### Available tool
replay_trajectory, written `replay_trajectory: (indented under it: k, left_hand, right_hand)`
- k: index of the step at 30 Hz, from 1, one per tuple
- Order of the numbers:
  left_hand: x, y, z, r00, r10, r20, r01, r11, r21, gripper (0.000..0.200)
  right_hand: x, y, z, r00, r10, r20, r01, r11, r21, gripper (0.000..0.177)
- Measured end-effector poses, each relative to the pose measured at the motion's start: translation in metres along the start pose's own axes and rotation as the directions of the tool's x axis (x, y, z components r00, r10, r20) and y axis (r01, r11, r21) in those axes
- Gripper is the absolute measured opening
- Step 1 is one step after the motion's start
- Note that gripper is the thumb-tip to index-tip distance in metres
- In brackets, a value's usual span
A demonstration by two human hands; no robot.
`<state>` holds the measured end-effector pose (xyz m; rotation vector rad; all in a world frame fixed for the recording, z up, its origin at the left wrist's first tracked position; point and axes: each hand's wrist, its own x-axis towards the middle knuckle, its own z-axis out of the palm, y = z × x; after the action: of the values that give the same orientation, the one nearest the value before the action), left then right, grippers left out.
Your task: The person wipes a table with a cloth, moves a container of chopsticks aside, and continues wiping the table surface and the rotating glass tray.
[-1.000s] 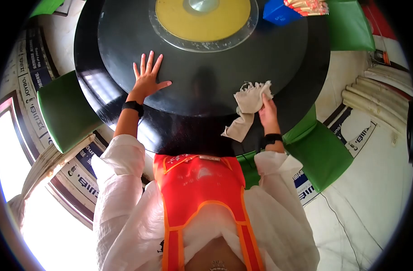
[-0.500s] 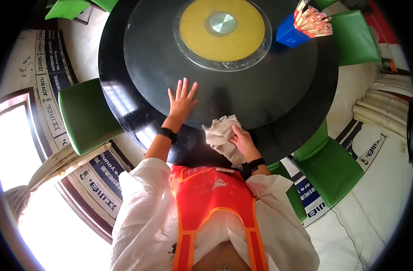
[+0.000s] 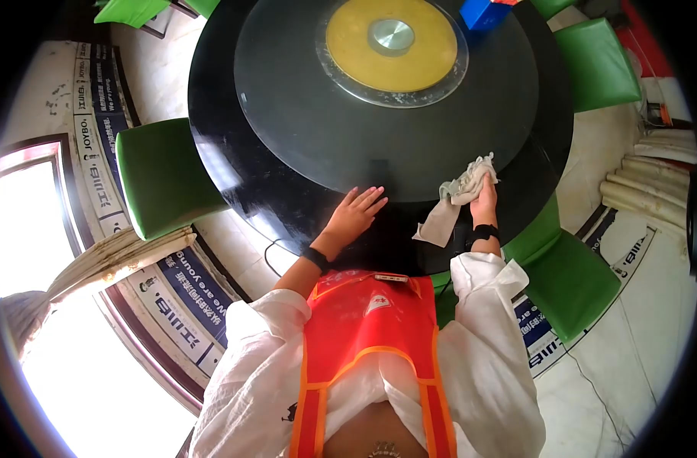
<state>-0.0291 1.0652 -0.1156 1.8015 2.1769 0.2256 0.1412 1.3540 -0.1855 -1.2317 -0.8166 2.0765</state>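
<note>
Your right hand (image 3: 483, 204) keeps a closed grip on the cloth (image 3: 455, 191), pressing it to the tabletop (image 3: 241, 175). Your left hand (image 3: 354, 216) lies open and flat, holding nothing, as a brace.

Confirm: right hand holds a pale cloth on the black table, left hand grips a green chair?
No. The head view shows the left hand lying open on the black table, not on a chair; the right hand does hold the pale cloth.

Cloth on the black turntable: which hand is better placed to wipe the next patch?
Right. The right hand grips the cloth at the rim of the turntable, likely ready to sweep on. The left hand lies flat and bare on the table, apart from the cloth.
</note>
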Motion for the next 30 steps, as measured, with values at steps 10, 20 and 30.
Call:
replay_trajectory:
  k: [10,20,30]
  left_hand:
    - [-0.035,-0.059,-0.013,0.900,-0.398,-0.180,0.394,0.917,-0.058,0.047]
    - [-0.048,-0.095,-0.010,0.886,-0.457,-0.077,0.443,0.883,-0.153,0.056]
    - [-0.048,-0.086,-0.017,0.974,-0.175,0.141,0.181,0.983,-0.029,0.058]
  right_hand:
    - [-0.075,0.075,0.069,0.945,0.257,-0.201,-0.256,0.966,0.029,0.044]
    - [-0.104,0.119,0.093,0.943,0.331,-0.032,-0.329,0.943,0.049,0.035]
    - [-0.058,0.097,0.049,0.950,0.197,-0.243,-0.139,0.962,0.235,0.034]
